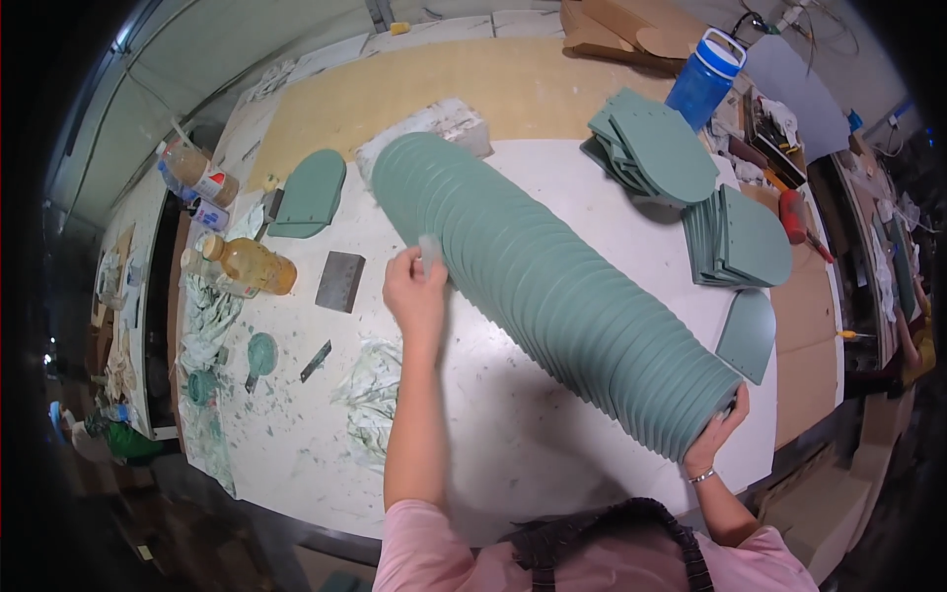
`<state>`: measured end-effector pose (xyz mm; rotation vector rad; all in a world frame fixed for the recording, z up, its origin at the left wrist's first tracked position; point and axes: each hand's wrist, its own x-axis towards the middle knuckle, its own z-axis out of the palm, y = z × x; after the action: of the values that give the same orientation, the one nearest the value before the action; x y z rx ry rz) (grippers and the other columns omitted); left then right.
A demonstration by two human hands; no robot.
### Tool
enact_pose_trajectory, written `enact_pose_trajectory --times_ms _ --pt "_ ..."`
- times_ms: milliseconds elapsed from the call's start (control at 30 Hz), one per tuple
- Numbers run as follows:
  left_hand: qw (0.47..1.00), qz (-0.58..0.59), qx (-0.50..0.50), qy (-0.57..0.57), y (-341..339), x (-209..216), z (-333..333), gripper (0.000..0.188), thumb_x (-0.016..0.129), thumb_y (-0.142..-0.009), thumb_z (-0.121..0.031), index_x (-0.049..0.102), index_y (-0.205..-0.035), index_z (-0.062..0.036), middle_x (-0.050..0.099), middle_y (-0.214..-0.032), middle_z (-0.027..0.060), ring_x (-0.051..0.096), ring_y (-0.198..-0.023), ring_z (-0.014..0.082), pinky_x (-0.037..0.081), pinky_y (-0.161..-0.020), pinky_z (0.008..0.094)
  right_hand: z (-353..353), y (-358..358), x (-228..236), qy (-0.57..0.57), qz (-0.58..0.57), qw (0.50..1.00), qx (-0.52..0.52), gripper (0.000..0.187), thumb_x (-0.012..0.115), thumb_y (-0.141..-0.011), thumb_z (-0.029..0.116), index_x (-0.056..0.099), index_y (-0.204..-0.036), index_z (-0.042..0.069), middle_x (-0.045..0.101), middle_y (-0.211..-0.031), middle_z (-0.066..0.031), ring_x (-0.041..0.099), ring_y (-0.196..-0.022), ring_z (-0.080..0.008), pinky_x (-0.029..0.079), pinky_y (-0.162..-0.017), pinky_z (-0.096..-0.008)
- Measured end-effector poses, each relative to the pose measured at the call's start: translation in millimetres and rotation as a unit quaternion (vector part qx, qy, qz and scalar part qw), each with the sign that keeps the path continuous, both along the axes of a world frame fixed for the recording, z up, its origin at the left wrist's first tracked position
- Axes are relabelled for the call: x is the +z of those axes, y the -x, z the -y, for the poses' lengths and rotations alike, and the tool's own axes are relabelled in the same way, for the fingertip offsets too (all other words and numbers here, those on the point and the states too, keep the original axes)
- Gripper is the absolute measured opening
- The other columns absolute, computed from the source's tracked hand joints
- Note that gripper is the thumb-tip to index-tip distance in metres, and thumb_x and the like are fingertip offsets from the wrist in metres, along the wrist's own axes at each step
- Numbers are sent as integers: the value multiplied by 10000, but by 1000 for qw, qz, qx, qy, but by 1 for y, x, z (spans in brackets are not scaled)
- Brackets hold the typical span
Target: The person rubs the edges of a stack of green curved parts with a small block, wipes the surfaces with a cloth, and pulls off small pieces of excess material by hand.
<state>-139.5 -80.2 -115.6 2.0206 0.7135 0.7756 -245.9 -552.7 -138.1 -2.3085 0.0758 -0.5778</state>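
Observation:
A long row of thin green round-ended plates [552,286], packed face to face, runs slantwise from the far middle toward the near right of the table. My left hand [415,296] is beside the row's left edge, pinching a small, pale, translucent piece [429,253] against or very near the plates. I cannot tell exactly what this piece is. At the near right end, my right hand [717,434] cups the last plates, with its fingers curled over the end and partly hidden. The far end leans by a whitish, marbled block [459,125].
Stacks of similar plates [661,148] stand at the right, near a blue bottle [704,81] and a red-handled tool [792,217]. At left are a dark grey block [340,281], a bottle of amber liquid [258,266], a scraper blade [316,361] and crumpled plastic film [373,400].

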Motion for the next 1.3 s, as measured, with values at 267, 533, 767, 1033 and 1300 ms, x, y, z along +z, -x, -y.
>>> enact_pose_trajectory --times_ms 267,533,767,1033,1300 --pt "997 17 -5 -81 0 33 -13 290 715 -756 -99 713 -1044 -60 564 -841 53 577 -755 198 480 -699 347 -7 8 4 -6 3 1000 13 626 366 -981 316 305 -1481 -56 322 -1503 -210 291 -1405 -351 191 -1182 -448" --pt "982 34 -15 -183 3 32 -19 292 719 -743 -111 719 -1032 -68 559 -837 69 584 -772 238 481 -700 374 -8 8 5 -2 -4 1000 5 646 370 -977 349 309 -1480 -53 324 -1502 -208 291 -1405 -350 193 -1180 -448" --pt "979 36 -31 -198 -3 33 -26 290 728 -746 -117 711 -1027 -48 547 -816 78 575 -755 259 473 -688 379 -8 6 3 -6 1 1000 6 627 370 -969 305 310 -1479 -55 320 -1505 -211 289 -1406 -355 185 -1185 -450" --pt "991 48 14 -126 -8 26 -39 272 746 -790 -134 708 -1039 -31 563 -820 58 555 -683 185 472 -651 321 -9 8 3 -3 7 1000 10 625 365 -975 308 305 -1478 -58 323 -1500 -206 290 -1404 -347 189 -1182 -444" --pt "992 77 1 -99 -20 33 -35 267 744 -773 -140 709 -1012 -25 571 -827 65 575 -711 202 478 -686 321 -8 8 4 -8 5 1000 17 664 360 -995 390 297 -1485 -54 327 -1496 -200 301 -1394 -337 197 -1175 -444"
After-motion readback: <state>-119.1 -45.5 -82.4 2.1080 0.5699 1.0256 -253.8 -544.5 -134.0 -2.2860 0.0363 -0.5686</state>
